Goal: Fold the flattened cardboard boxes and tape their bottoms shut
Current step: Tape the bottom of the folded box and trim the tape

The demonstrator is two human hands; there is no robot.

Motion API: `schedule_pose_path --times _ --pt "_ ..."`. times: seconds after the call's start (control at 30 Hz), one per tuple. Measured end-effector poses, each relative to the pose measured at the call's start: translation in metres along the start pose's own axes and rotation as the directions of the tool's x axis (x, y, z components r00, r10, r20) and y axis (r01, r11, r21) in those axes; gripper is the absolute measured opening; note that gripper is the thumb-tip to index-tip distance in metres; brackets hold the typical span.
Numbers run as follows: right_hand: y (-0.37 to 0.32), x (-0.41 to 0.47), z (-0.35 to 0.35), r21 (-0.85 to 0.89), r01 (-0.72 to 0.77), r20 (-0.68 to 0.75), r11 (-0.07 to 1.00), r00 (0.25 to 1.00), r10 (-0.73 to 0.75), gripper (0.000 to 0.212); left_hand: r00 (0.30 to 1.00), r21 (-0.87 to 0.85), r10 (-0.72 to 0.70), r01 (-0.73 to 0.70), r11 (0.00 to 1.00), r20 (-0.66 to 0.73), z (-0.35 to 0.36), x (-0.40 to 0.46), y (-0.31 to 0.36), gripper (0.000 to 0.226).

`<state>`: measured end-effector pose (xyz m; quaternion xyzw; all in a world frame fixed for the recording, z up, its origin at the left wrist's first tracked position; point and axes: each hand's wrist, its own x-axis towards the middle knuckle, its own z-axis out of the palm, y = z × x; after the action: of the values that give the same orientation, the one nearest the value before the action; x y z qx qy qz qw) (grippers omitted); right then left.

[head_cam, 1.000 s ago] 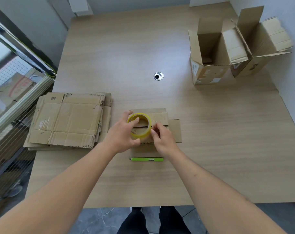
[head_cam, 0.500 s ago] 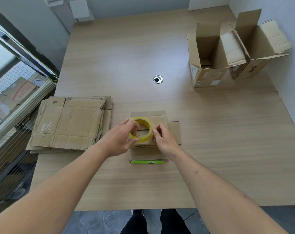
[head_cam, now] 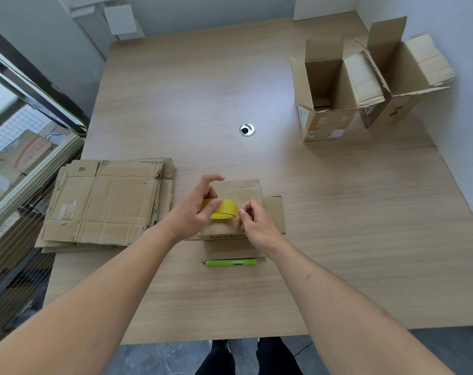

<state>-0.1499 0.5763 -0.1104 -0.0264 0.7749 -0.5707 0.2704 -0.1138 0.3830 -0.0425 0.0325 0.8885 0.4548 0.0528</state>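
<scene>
From the head view, the left hand (head_cam: 196, 209) is gripping the yellow tape roll (head_cam: 221, 209) above the folded box (head_cam: 236, 212) sitting near the table's (head_cam: 338, 239) near-middle. The right hand (head_cam: 257, 226) is pinching at the roll's right edge. A green pen (head_cam: 231, 263) is lying just nearer. Flattened boxes (head_cam: 105, 204) are stacked left; two open boxes (head_cam: 335, 90) are standing far right.
</scene>
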Motion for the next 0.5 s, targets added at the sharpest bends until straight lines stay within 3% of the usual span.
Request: schedule_pose_path --times 0.27,0.5 --pt "-0.013 0.004 -0.011 0.074 -0.127 0.048 0.989 0.991 0.124 0.012 1.000 0.065 0.009 -0.010 0.998 0.009 0.002 0.004 -0.001 0.052" --pt "-0.015 0.015 -0.064 0.039 -0.203 -0.023 0.978 0.979 0.204 0.016 0.996 0.059 -0.084 0.087 0.995 -0.040 0.018 0.021 0.011 0.054"
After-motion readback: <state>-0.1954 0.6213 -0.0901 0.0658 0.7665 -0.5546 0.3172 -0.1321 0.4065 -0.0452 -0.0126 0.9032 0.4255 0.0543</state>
